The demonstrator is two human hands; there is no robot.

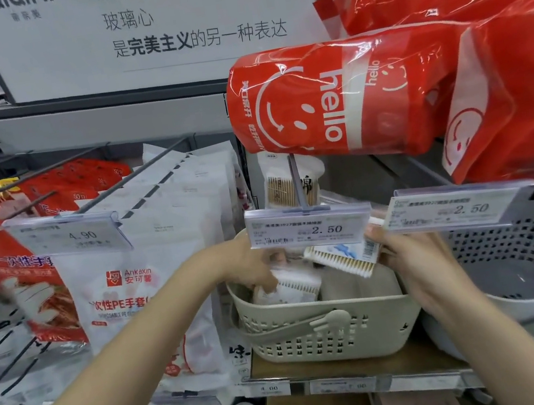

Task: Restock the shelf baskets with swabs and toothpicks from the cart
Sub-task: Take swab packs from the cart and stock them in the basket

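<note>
A beige slotted basket point(330, 335) stands on the shelf in front of me. My left hand point(251, 267) reaches into its left side, fingers curled on a flat pack of cotton swabs point(297, 286) lying inside. My right hand point(401, 251) holds another swab pack point(343, 256) by its right end, tilted above the basket's middle, just under a 2.50 price tag point(309, 229). More swab packs point(289, 187) hang on a hook behind the tag.
A grey perforated basket point(527, 264) sits to the right under a second 2.50 tag point(457, 208). Red "hello" bags point(340, 101) hang above. White glove packs point(140, 290) hang on hooks to the left. The wooden shelf edge point(318, 369) runs below.
</note>
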